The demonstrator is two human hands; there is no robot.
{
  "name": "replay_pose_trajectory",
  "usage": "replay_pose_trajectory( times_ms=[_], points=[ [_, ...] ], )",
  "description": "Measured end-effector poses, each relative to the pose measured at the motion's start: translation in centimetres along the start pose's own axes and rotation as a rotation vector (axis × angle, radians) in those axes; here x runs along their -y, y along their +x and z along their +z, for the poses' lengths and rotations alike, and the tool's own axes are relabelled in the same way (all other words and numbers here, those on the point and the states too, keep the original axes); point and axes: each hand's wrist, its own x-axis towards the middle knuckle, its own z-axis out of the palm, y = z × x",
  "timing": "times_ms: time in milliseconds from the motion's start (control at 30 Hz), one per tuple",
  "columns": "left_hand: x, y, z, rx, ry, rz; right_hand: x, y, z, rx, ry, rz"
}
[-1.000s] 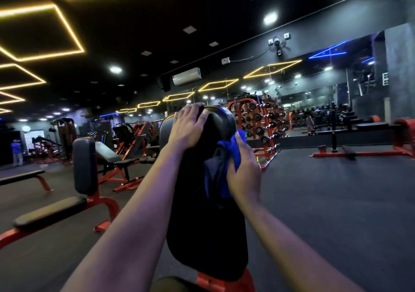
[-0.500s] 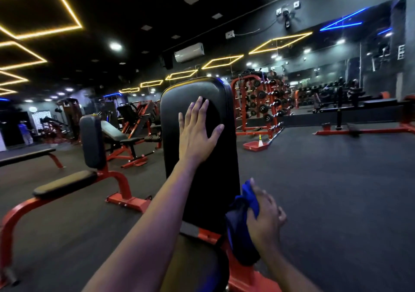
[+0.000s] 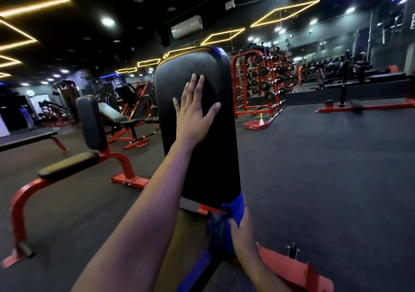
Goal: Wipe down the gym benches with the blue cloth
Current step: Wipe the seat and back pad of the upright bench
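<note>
Head view: left hand [image 3: 194, 114] flat on backrest [image 3: 208, 157].

Dark rubber floor [image 3: 325, 179] (yellow ceiling lights [image 3: 226, 36])

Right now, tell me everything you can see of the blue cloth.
The blue cloth is a soft, bunched fabric, bright blue where light hits it and dark in its folds. It sits at the lower right corner of the upright black back pad, pressed against the pad's bottom edge and the red frame beneath. The right hand grips it from the side; the left hand does not touch it.
</note>
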Motion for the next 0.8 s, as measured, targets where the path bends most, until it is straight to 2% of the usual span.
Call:
replay_pose_trajectory(
  times_ms=[167,300,400,567,633,700,767,800],
  points=[
    [-0.4,0.0,-0.7,0.082,0.033,-0.044,2.1,2.6,0.7,-0.169,0.157,0.290],
    [-1.1,0.0,-1.3,0.121,0.054,-0.074,4.4,2.0,-0.3,-0.250,0.249,0.280],
    [-1.2,-0.1,-1.6,0.138,0.045,-0.078,6.7,1.0,-2.3,-0.294,0.224,0.177],
    [-1.4,0.3,-2.3,0.169,0.041,-0.093,13.0,2.2,-5.6,-0.355,0.099,-0.127],
    [-0.9,0.3,-2.3,0.161,-0.043,-0.105,15.2,3.1,-5.9,-0.302,0.103,-0.209],
    [0.5,-0.6,-2.5,0.080,-0.174,-0.055,16.5,3.3,-5.5,-0.211,0.105,-0.328],
    [2.9,-1.8,-2.9,-0.044,-0.255,-0.022,17.5,3.5,-4.0,-0.054,0.097,-0.424],
    [4.4,-2.3,-3.7,-0.077,-0.279,-0.060,18.2,3.8,-2.7,0.029,0.091,-0.442]
  ],
)
